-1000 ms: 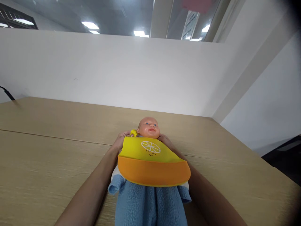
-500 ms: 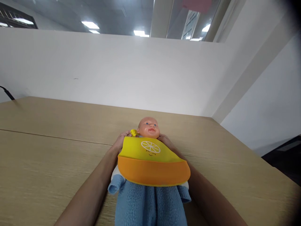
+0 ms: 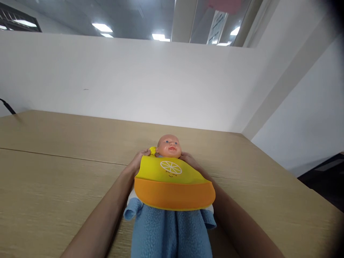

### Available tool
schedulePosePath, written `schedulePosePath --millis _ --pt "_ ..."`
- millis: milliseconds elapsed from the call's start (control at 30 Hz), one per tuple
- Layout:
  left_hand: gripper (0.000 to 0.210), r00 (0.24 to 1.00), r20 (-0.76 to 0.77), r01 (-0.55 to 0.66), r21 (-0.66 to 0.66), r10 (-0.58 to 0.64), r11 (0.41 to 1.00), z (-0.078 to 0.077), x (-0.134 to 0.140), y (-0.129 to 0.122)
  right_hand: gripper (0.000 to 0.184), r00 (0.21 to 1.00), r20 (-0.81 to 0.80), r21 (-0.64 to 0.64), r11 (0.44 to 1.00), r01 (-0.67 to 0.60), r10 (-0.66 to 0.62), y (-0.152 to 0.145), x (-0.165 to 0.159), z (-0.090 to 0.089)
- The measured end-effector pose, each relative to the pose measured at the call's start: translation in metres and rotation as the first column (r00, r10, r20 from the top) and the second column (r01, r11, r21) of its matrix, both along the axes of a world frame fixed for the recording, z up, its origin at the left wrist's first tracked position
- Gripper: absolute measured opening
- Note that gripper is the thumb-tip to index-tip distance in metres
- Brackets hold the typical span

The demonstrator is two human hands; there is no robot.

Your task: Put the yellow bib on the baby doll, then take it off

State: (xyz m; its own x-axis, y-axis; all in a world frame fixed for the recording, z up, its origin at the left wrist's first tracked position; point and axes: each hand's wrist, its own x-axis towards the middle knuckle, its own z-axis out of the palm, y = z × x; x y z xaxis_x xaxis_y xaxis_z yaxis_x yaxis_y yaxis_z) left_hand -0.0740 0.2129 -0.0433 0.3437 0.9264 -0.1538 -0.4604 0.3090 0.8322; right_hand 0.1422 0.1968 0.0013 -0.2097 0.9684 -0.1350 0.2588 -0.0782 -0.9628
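Note:
A baby doll (image 3: 169, 146) in a fuzzy blue outfit (image 3: 169, 233) lies face up, its head away from me. Over its chest spreads a yellow bib (image 3: 153, 166) with a lemon slice and smiling face, and an orange catch pocket (image 3: 174, 195) along the bottom. My left hand (image 3: 141, 157) is closed on the bib's yellow neck strap beside the doll's head. On the other side of the neck, my right hand (image 3: 188, 158) reaches behind the bib's upper edge; its fingers are partly hidden by the doll and bib, and what they hold does not show.
The wooden table (image 3: 67, 179) has a seam running across it and meets a white partition (image 3: 129, 82) at the back. A black cable (image 3: 8, 106) comes in at the far left. Off the table's right side is a dark object (image 3: 325, 179).
The yellow strap at my left fingers has shifted slightly upward. The bib's right side has drawn in a little to the left. Both hands stay by the doll's neck.

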Motion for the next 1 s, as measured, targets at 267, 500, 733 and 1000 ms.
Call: schedulePosePath --millis 267,500,733,1000 --pt "0.02 1.0 0.02 0.024 -0.133 -0.021 0.991 0.006 0.001 -0.004 0.025 1.0 0.021 -0.016 1.0 0.015 -0.015 0.006 0.001 -0.005" --pt "0.018 0.999 0.019 0.039 -0.201 -0.036 0.979 0.014 0.002 -0.006 0.029 0.998 -0.009 0.004 0.998 0.06 -0.06 0.023 0.006 -0.03" --pt "0.022 0.995 0.021 0.099 -0.212 -0.097 0.972 0.013 0.0 -0.006 0.026 0.99 0.089 0.073 0.992 0.104 -0.11 0.024 0.007 -0.029" --pt "0.019 0.999 -0.036 0.028 -0.172 -0.034 0.985 0.015 0.001 -0.007 0.024 0.908 0.363 0.285 0.953 0.104 -0.208 0.031 0.014 -0.036"
